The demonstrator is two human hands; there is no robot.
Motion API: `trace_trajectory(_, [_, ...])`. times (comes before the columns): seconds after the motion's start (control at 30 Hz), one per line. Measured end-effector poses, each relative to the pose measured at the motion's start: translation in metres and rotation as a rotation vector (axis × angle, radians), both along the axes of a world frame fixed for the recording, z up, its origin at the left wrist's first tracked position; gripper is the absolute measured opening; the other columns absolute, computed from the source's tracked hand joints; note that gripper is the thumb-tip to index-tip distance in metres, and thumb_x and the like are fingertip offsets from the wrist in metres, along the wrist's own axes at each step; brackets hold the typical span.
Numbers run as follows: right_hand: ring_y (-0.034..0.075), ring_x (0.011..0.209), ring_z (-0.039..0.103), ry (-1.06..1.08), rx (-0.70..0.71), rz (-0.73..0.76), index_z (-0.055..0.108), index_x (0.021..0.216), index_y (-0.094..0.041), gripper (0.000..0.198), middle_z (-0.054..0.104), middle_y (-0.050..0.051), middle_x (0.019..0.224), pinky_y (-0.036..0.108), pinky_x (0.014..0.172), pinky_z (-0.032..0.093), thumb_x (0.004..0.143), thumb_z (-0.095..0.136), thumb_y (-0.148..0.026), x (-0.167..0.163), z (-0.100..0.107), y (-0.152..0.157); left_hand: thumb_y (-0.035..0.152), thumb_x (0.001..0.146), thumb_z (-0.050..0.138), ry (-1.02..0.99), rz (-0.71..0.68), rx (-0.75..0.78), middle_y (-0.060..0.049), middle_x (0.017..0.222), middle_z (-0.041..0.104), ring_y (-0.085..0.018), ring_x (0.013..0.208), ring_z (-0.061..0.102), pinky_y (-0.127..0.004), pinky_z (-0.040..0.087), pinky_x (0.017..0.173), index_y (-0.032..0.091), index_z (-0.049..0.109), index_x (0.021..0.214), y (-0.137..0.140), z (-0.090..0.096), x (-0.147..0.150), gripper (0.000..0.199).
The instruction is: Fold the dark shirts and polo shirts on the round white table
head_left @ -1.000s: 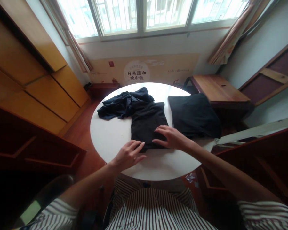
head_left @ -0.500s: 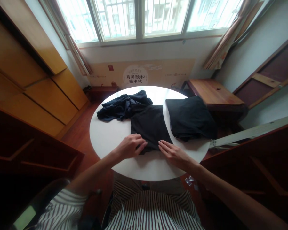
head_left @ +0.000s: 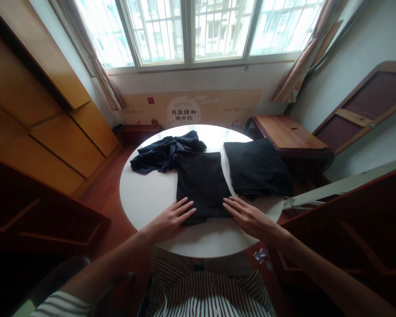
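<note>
A folded black garment [head_left: 202,182] lies flat in the middle of the white round table [head_left: 141,193]. My left hand [head_left: 176,216] rests on its near left corner with fingers spread and flat. On the near right edge, my right hand [head_left: 242,213] lies with its fingers stretched out over the cloth. Neither hand grips anything. A crumpled dark navy garment [head_left: 166,152] sits at the far left, touching the folded one. To the right is a larger stack of folded black cloth [head_left: 257,167], apart from the middle garment by a narrow gap.
A wooden side table [head_left: 290,132] stands beyond the table at the right. Yellow-brown cabinets [head_left: 62,145] line the left wall. A dark wooden panel [head_left: 359,237] rises close on the right, with a pale metal bar [head_left: 333,189] before it. Windows are at the back.
My left hand has gone from bent fingers at the near edge to spread flat on the left corner. My right hand has shifted slightly outward. The view has tilted up a little.
</note>
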State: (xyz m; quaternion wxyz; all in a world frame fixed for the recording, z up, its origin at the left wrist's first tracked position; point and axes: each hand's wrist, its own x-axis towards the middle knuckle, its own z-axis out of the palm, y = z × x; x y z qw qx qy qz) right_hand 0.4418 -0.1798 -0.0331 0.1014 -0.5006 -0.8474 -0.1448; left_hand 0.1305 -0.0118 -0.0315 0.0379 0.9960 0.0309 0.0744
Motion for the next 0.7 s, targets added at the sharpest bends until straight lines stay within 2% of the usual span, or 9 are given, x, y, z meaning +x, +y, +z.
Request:
trace_trajectory(0.07, [0.030, 0.130, 0.053, -0.006, -0.032, -0.031, 0.055, 0.138, -0.002, 0.058, 0.057, 0.021, 0.139, 0.044, 0.105, 0.053, 0.082, 0.045, 0.004, 0.010, 0.001, 0.003, 0.015, 0.100, 0.043, -0.004, -0.062, 0.084, -0.015, 0.155, 0.041, -0.027, 0.149, 0.029, -0.041, 0.040, 0.116, 0.015, 0.035, 0.153, 0.009, 0.002, -0.010, 0.054])
trace_trajectory(0.13, [0.028, 0.128, 0.055, -0.022, -0.054, -0.034, 0.055, 0.139, -0.004, 0.064, 0.059, 0.020, 0.137, 0.041, 0.101, 0.055, 0.077, 0.043, 0.008, 0.016, -0.002, 0.007, 0.006, 0.098, 0.039, 0.005, -0.111, 0.162, -0.013, 0.153, 0.045, -0.024, 0.145, 0.038, -0.039, 0.041, 0.115, 0.017, 0.037, 0.153, 0.020, 0.006, -0.014, 0.056])
trace_trajectory(0.27, [0.028, 0.120, 0.061, -0.022, -0.006, 0.055, 0.067, 0.123, -0.005, 0.050, 0.067, 0.020, 0.125, 0.040, 0.093, 0.059, 0.080, 0.044, 0.008, 0.019, -0.012, 0.013, 0.008, 0.100, 0.042, -0.020, -0.175, 0.253, -0.009, 0.153, 0.045, -0.025, 0.140, 0.045, -0.045, 0.040, 0.115, 0.027, 0.038, 0.152, 0.038, 0.014, -0.006, 0.056])
trace_trajectory(0.43, [0.027, 0.121, 0.062, 0.049, 0.040, 0.169, 0.068, 0.121, -0.005, 0.041, 0.067, 0.021, 0.124, 0.038, 0.095, 0.059, 0.089, 0.043, 0.002, 0.024, -0.014, 0.014, 0.008, 0.098, 0.047, -0.124, -0.349, 0.260, -0.011, 0.146, 0.054, -0.022, 0.136, 0.050, -0.044, 0.038, 0.117, 0.023, 0.049, 0.145, 0.051, 0.008, 0.012, 0.049])
trace_trajectory(0.57, [0.024, 0.122, 0.062, 0.190, 0.013, 0.206, 0.068, 0.121, -0.013, 0.035, 0.070, 0.016, 0.122, 0.040, 0.097, 0.057, 0.095, 0.045, -0.007, 0.025, -0.010, 0.015, 0.008, 0.098, 0.045, -0.170, -0.387, 0.192, -0.014, 0.139, 0.059, -0.022, 0.133, 0.054, -0.045, 0.041, 0.116, 0.017, 0.054, 0.139, 0.057, -0.001, 0.015, 0.043])
trace_trajectory(0.63, [0.023, 0.121, 0.063, 0.336, 0.028, 0.200, 0.067, 0.120, -0.017, 0.031, 0.071, 0.013, 0.120, 0.044, 0.102, 0.053, 0.096, 0.048, -0.010, 0.022, -0.003, 0.016, 0.007, 0.098, 0.041, -0.237, -0.377, 0.077, -0.014, 0.133, 0.064, -0.020, 0.129, 0.057, -0.044, 0.043, 0.114, 0.016, 0.055, 0.137, 0.057, 0.001, 0.015, 0.042])
trace_trajectory(0.7, [0.022, 0.120, 0.063, 0.520, 0.047, 0.175, 0.065, 0.120, -0.020, 0.029, 0.071, 0.011, 0.121, 0.047, 0.108, 0.047, 0.097, 0.050, -0.012, 0.017, 0.013, 0.015, 0.007, 0.099, 0.037, -0.339, -0.336, -0.083, -0.012, 0.126, 0.069, -0.018, 0.123, 0.062, -0.042, 0.047, 0.111, 0.018, 0.054, 0.135, 0.054, 0.012, 0.013, 0.042])
